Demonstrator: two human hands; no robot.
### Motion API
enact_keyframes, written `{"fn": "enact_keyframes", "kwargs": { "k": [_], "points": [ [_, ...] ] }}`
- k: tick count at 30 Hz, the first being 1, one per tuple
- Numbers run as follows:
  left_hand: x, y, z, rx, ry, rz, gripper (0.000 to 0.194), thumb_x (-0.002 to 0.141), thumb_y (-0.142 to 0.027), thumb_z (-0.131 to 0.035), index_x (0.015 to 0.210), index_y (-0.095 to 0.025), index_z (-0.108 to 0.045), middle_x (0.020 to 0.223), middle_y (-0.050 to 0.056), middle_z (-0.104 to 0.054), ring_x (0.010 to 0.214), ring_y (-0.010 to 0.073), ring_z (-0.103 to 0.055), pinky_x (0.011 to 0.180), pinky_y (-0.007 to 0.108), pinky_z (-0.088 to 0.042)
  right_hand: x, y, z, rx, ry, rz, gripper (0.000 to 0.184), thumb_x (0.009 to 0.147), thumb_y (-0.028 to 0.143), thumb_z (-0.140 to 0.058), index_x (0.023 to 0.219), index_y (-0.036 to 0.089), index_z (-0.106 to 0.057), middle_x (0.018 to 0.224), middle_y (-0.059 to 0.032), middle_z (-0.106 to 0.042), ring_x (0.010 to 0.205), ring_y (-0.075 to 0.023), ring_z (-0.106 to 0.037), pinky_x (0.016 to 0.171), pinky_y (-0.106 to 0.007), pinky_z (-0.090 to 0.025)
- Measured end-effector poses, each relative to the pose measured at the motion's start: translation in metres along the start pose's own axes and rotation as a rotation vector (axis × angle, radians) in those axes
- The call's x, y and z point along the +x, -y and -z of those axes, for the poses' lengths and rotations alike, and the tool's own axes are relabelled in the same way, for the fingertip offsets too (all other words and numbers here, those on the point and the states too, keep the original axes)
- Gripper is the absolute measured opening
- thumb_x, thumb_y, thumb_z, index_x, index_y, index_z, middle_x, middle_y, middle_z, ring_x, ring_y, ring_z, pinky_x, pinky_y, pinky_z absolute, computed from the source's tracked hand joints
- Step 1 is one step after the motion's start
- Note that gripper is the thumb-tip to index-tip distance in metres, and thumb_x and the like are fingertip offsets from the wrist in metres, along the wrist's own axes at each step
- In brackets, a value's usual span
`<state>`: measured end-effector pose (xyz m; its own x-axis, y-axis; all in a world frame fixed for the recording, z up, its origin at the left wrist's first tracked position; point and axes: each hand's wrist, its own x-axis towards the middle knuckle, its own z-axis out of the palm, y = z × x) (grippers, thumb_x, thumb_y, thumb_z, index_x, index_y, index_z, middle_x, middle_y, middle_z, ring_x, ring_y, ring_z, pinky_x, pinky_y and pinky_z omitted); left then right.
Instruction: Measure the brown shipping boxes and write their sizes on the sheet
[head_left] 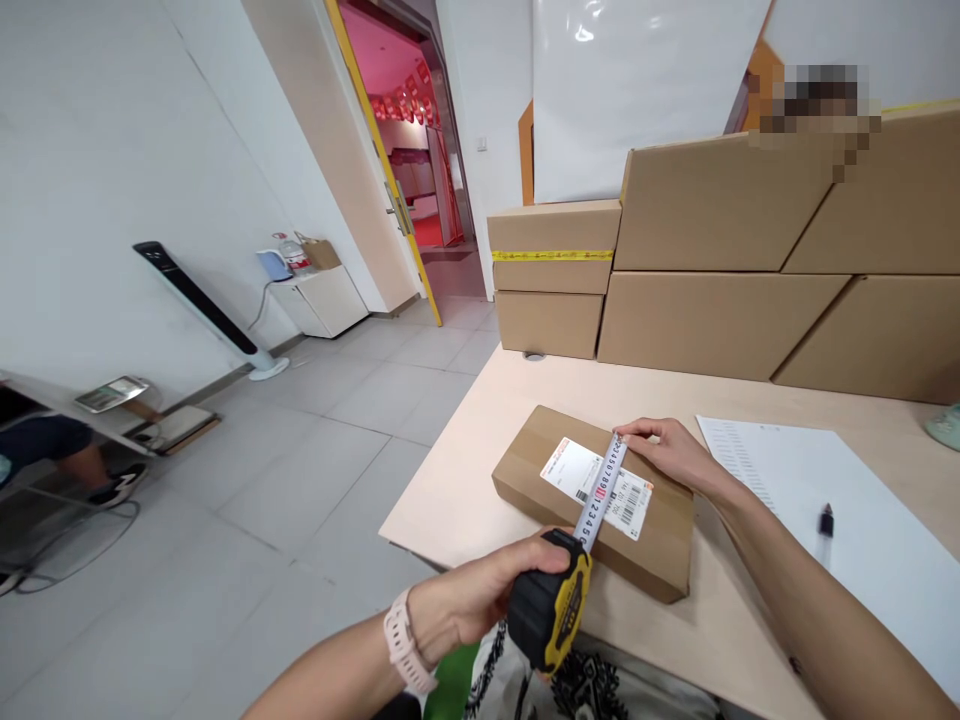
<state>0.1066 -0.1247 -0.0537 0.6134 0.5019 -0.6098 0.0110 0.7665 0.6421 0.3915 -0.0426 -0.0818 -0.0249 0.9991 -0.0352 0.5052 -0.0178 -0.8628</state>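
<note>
A flat cardboard box (525, 460) with a white shipping label (568, 462) lies on the table in front of me. My left hand (499, 580) is wrapped round a black and yellow tape measure (551, 610) at the box's near edge. Its silver blade is pulled out across the top of the box and over the label. At the far edge, my right hand (667, 450) pinches the end of the blade between thumb and fingers.
Sheets of white paper (877, 490) and a pen (826, 525) lie on the table (450, 480) to the right. Stacked cardboard boxes (720, 315) line its back edge, with a person's blurred head behind them. On the left, another person's leg shows near a tower fan (196, 300).
</note>
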Motion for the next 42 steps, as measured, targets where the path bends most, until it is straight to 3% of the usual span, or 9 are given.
{"fn": "enact_keyframes", "kwargs": {
  "k": [23,25,28,30,32,34,36,38,42],
  "points": [
    [0.003,0.0,0.001,0.029,-0.008,-0.004,0.055,0.057,-0.045,-0.079,0.103,-0.018,-0.068,0.094,0.005,-0.068,0.094,0.0229,-0.061,0.092,0.039,-0.043,0.002,0.002,-0.002,-0.004,0.011,0.017,0.028,0.082,0.041,-0.059,0.09,0.02,-0.076,0.106,-0.0075,-0.076,0.097,-0.0272,-0.069,0.086,-0.037,-0.053],
    [0.0,0.007,0.006,0.011,0.033,-0.06,0.062,0.058,-0.044,-0.079,0.113,-0.017,-0.066,0.101,0.007,-0.069,0.096,0.0242,-0.061,0.094,0.04,-0.043,-0.006,0.009,0.003,-0.015,-0.034,0.053,0.033,0.085,0.044,-0.058,0.101,0.021,-0.075,0.117,-0.0086,-0.072,0.102,-0.0267,-0.068,0.088,-0.037,-0.053],
    [-0.016,0.022,0.02,-0.072,0.092,-0.256,0.08,0.06,-0.044,-0.079,0.132,-0.022,-0.056,0.114,0.01,-0.068,0.103,0.0282,-0.062,0.095,0.043,-0.044,-0.036,0.015,0.018,-0.041,-0.221,0.07,0.043,0.089,0.05,-0.054,0.125,0.03,-0.064,0.138,-0.0075,-0.06,0.112,-0.0267,-0.064,0.089,-0.037,-0.053],
    [-0.03,0.031,0.034,-0.162,0.019,-0.424,0.087,0.06,-0.049,-0.078,0.139,-0.026,-0.05,0.119,0.009,-0.067,0.11,0.0331,-0.06,0.097,0.046,-0.045,-0.069,0.008,0.027,-0.063,-0.359,0.029,0.045,0.089,0.054,-0.052,0.129,0.035,-0.06,0.139,-0.0055,-0.059,0.114,-0.0274,-0.063,0.085,-0.036,-0.055],
    [-0.04,0.035,0.049,-0.207,-0.174,-0.595,0.089,0.062,-0.051,-0.077,0.142,-0.03,-0.046,0.125,0.008,-0.066,0.117,0.0366,-0.057,0.096,0.046,-0.047,-0.107,-0.007,0.027,-0.114,-0.443,-0.032,0.043,0.087,0.057,-0.053,0.123,0.035,-0.064,0.133,-0.0056,-0.064,0.112,-0.0291,-0.065,0.076,-0.034,-0.058],
    [-0.042,0.033,0.061,-0.206,-0.382,-0.729,0.086,0.063,-0.051,-0.076,0.142,-0.033,-0.046,0.134,0.007,-0.061,0.124,0.0384,-0.052,0.094,0.045,-0.049,-0.142,-0.025,0.015,-0.146,-0.414,-0.084,0.044,0.084,0.059,-0.057,0.117,0.033,-0.068,0.129,-0.0063,-0.067,0.11,-0.0311,-0.066,0.065,-0.031,-0.059],
    [-0.034,0.028,0.069,-0.192,-0.505,-0.796,0.082,0.065,-0.05,-0.075,0.141,-0.033,-0.048,0.142,0.006,-0.055,0.129,0.0389,-0.047,0.094,0.044,-0.051,-0.169,-0.038,-0.009,-0.102,-0.398,-0.092,0.046,0.083,0.058,-0.059,0.119,0.031,-0.068,0.128,-0.0073,-0.067,0.113,-0.031,-0.065,0.071,-0.032,-0.06],
    [-0.021,0.023,0.072,-0.197,-0.513,-0.793,0.078,0.068,-0.047,-0.074,0.14,-0.032,-0.05,0.145,0.006,-0.053,0.13,0.0381,-0.046,0.093,0.044,-0.053,-0.186,-0.042,-0.039,-0.033,-0.393,-0.129,0.054,0.085,0.056,-0.057,0.134,0.032,-0.059,0.139,-0.007,-0.06,0.12,-0.0307,-0.061,0.074,-0.031,-0.061],
    [0.001,0.019,0.068,-0.223,-0.368,-0.69,0.068,0.074,-0.044,-0.071,0.138,-0.03,-0.052,0.136,0.008,-0.059,0.111,0.0331,-0.06,0.083,0.045,-0.058,-0.192,-0.033,-0.082,0.025,-0.389,-0.154,0.072,0.088,0.053,-0.055,0.153,0.031,-0.032,0.151,-0.0087,-0.047,0.135,-0.031,-0.048,0.085,-0.035,-0.059]
  ]
}}
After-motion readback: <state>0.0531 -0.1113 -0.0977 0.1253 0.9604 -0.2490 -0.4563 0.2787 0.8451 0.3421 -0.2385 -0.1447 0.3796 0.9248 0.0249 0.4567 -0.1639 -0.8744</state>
